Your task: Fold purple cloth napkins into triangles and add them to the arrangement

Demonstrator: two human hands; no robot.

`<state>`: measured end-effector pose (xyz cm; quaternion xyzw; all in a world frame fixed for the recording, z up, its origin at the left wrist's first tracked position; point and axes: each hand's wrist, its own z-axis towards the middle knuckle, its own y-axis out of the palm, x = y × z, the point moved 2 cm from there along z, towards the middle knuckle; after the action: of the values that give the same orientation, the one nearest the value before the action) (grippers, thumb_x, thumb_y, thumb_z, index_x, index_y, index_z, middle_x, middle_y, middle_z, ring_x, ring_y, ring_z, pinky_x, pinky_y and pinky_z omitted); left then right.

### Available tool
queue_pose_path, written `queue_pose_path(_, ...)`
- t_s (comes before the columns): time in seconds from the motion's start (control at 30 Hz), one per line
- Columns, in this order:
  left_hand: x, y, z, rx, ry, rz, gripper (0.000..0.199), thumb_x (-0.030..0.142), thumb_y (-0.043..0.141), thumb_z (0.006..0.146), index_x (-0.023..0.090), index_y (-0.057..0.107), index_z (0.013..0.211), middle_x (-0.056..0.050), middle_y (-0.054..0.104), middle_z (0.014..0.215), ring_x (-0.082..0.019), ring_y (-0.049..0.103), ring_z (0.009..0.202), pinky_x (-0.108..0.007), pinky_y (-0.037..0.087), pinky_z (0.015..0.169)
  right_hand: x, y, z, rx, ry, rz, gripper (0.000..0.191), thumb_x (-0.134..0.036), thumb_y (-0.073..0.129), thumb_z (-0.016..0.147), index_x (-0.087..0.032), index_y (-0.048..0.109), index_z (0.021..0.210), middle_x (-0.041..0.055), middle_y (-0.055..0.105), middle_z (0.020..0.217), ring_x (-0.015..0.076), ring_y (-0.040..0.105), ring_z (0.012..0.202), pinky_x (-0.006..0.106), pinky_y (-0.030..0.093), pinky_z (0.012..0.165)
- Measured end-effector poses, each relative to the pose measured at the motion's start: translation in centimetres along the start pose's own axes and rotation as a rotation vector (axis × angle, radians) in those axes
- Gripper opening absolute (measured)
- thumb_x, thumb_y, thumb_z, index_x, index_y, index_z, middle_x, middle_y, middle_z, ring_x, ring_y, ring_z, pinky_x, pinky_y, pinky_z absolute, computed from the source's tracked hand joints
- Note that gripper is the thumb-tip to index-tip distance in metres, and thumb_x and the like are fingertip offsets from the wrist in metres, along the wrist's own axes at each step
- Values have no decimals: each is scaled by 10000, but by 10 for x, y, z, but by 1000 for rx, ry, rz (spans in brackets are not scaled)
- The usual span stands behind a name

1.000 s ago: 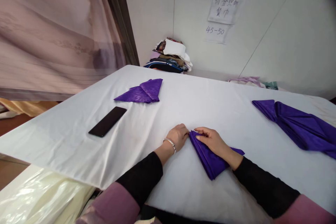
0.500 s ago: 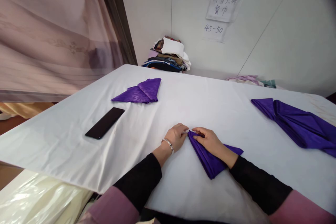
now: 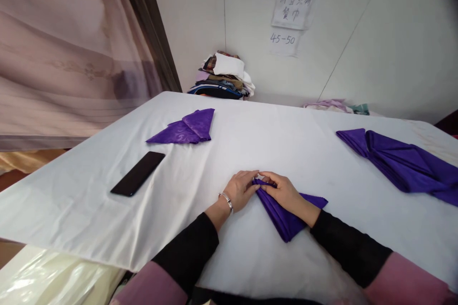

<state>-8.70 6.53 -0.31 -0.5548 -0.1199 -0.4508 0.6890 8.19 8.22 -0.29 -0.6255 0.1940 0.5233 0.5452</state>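
Observation:
A folded purple cloth point(image 3: 282, 217) lies on the white-covered table point(image 3: 171, 219) in front of me, its layers gathered to a narrow tip at the upper left. My left hand point(image 3: 240, 191), with a silver bracelet at the wrist, pinches that tip from the left. From the right, my right hand point(image 3: 286, 194) grips the cloth close to the same tip, thumb and fingers closed on it. The fingertips of both hands nearly meet there. Part of the cloth is hidden under my right hand and wrist.
At the back left lies another folded purple cloth point(image 3: 193, 127), with a black phone point(image 3: 138, 174) nearer me. More purple cloth point(image 3: 404, 164) is at the right. A clothes pile point(image 3: 223, 78) stands beyond the far edge, below wall signs point(image 3: 291, 7). A pink curtain point(image 3: 60, 47) hangs left.
My left hand has closed on the cloth's tip, where before it was just beside it. My right hand still grips the cloth. The whole view has shifted slightly.

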Motion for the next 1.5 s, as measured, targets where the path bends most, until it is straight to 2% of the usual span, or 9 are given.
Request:
queue_pose_path(0.2, -3, 4, 2, 84, -140, -91, 251, 133, 556, 763, 218, 606, 993, -7, 620, 803, -153, 563, 795, -309, 483, 739, -4, -2, -1, -15, 5, -29, 355, -198, 537, 784, -248, 536, 1135, -14, 641, 846, 147, 600, 779, 310, 479, 766)
queue_pose_path(0.33, 1, 3, 5, 23, -65, 25, 132, 112, 538, 767, 208, 620, 804, -4, 616, 740, -155, 542, 762, -321, 458, 748, -8, -9, -14, -1, -82, -271, 382, -151, 529, 779, -232, 540, 1153, 27, 642, 962, 172, 583, 884, 345, 461, 835)
queue_pose_path(0.43, 2, 3, 6, -9, -19, 103, 127, 124, 517, 784, 207, 612, 783, -12, 619, 758, -161, 536, 767, -328, 449, 748, -6, -20, -34, 10, -157, -422, 351, -174, 507, 818, -212, 543, 1165, 69, 613, 1098, 197, 542, 1015, 380, 423, 913)
queue_pose_path(0.53, 1, 3, 7, -24, 6, 144, 133, 155, 492, 808, 215, 608, 786, -12, 618, 768, -163, 538, 772, -335, 445, 751, 2, -39, -60, 51, -165, -500, 310, -235, 475, 861, -228, 549, 1163, 75, 604, 1125, 211, 536, 1035, 405, 419, 919)
queue_pose_path(0.77, 2, 2, 10, -48, 43, 214, 149, 161, 470, 810, 215, 607, 782, -21, 619, 781, -171, 547, 772, -346, 458, 741, 27, -94, -112, 256, 55, -475, 261, -290, 462, 868, -253, 586, 1094, 67, 614, 1072, 224, 547, 1006, 415, 440, 886)
queue_pose_path(1.0, 0, 2, 13, -78, 68, 252, 183, 160, 465, 815, 202, 627, 890, -40, 638, 894, -178, 569, 858, -354, 470, 810, 31, -111, -125, 355, 235, -274, 257, -318, 464, 837, -215, 617, 1017, 47, 648, 965, 187, 597, 835, 324, 481, 730)
queue_pose_path(1.07, 2, 1, 16, -147, 60, 279, 206, 158, 457, 821, 199, 637, 913, -45, 635, 911, -172, 573, 874, -333, 470, 821, 29, -112, -120, 308, 250, -262, 274, -315, 483, 818, -206, 625, 1027, 48, 656, 968, 182, 600, 825, 315, 478, 725)
queue_pose_path(1.23, 11, -4, 29, -368, -28, 391, 241, 125, 460, 800, 204, 652, 923, -49, 623, 958, -155, 584, 894, -277, 467, 802, 25, -117, -97, 85, 253, -426, 300, -292, 548, 757, -198, 646, 1025, 61, 658, 957, 192, 595, 813, 323, 463, 742)
queue_pose_path(1.5, 19, -5, 40, -479, -131, 497, 150, 158, 548, 705, 216, 653, 795, -34, 651, 822, -172, 618, 757, -274, 466, 671, 18, -121, -72, -108, 257, -470, 206, -214, 632, 624, -228, 689, 821, 26, 671, 776, 179, 591, 661, 261, 427, 569)
